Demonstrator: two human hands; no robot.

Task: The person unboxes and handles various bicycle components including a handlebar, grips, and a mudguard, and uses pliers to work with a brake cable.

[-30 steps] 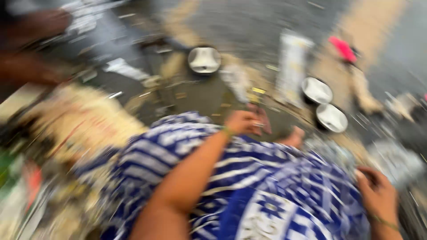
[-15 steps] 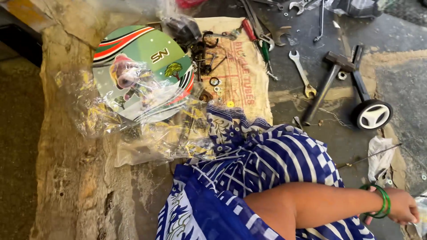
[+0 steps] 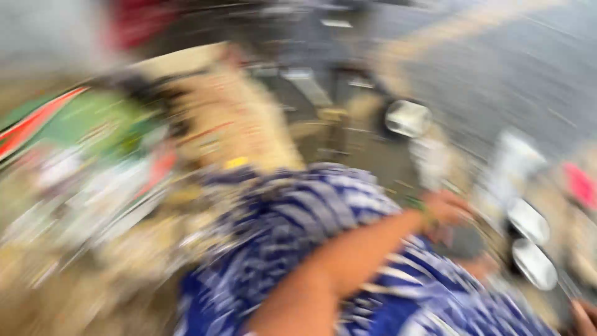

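Observation:
The view is badly blurred by motion. My left forearm reaches from the bottom centre up to the right, across the blue and white patterned cloth [image 3: 298, 230] on my lap. My left hand [image 3: 444, 208], with a green bangle at the wrist, is over the dark ground just past the cloth's edge; the blur hides whether it grips anything. Only the edge of my right hand [image 3: 586, 316] shows in the bottom right corner, its fingers hidden. Two pale small wheels [image 3: 530, 242] lie right of my left hand.
A green, red and white round item [image 3: 81, 134] in clear plastic lies at the left beside a beige sack [image 3: 239, 124]. Another pale wheel [image 3: 407, 118] sits on the dark ground above centre. A pink object [image 3: 581, 183] is at the right edge.
The view has swung to the right and blurred. The green round item has slid to the left edge, the wheels at the right have come into view, and my left hand is now up near them.

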